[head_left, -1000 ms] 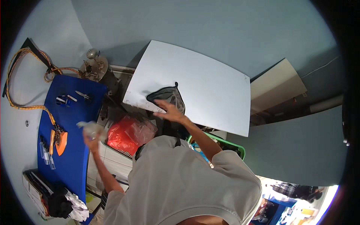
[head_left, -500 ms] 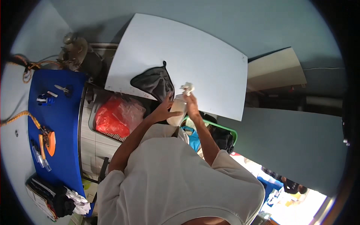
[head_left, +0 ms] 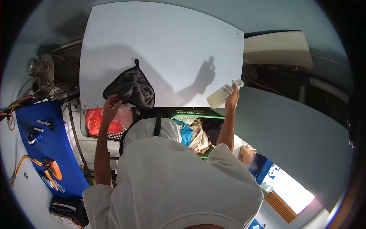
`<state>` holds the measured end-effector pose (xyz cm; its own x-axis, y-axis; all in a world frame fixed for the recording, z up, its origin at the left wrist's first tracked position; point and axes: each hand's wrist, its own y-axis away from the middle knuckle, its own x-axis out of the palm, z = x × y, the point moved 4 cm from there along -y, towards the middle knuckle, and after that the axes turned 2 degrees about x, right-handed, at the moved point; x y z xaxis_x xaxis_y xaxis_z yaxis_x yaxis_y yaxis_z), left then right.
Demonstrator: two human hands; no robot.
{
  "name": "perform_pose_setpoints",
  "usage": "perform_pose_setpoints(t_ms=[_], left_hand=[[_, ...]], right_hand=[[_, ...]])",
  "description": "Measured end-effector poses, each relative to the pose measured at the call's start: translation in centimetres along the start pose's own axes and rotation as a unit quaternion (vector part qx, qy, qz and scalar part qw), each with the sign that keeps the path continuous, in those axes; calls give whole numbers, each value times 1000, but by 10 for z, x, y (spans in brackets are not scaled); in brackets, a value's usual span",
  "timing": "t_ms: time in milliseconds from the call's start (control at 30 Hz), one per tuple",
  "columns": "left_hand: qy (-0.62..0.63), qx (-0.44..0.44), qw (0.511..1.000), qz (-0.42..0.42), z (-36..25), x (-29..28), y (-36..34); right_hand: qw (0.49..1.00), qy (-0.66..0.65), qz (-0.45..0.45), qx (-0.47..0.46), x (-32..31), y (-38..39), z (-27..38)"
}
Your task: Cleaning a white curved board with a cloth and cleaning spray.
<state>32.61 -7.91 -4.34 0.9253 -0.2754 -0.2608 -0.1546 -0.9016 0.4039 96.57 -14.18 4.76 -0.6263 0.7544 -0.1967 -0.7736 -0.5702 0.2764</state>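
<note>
A dark grey cloth [head_left: 133,89] with black edging and a small hanging loop lies rumpled on the white tabletop [head_left: 167,34]. At its lower left corner my left hand [head_left: 111,105] has its fingers curled on the cloth's edge. My right hand [head_left: 233,100] grips a translucent spray bottle [head_left: 220,97] with a white spray head, near the table's right front edge. The bottle is tilted and holds a pale, cloudy liquid. My fingers wrap round its neck, just below the head.
Below the table's front edge sit a basket with red plastic bags [head_left: 100,121] and a green-rimmed basket [head_left: 206,114] of clothes. A blue ironing surface [head_left: 49,145] at the left carries scissors [head_left: 48,123] and an orange iron [head_left: 56,170]. A grey panel [head_left: 289,129] stands right.
The spray bottle has gone right in my right hand, away from my left hand. My left hand has let go of the bottle and moved left to the cloth. My view has shifted.
</note>
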Motion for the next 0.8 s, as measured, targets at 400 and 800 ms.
perform_pose_setpoints(t_ms=[400,800], left_hand=[[-71,1,995,-70,24,35,-7],[-141,0,989,-44,20,28,-16]], right_hand=[[997,-6,52,49,14,-168,87],[995,69,-7,69,-23,-222,143]])
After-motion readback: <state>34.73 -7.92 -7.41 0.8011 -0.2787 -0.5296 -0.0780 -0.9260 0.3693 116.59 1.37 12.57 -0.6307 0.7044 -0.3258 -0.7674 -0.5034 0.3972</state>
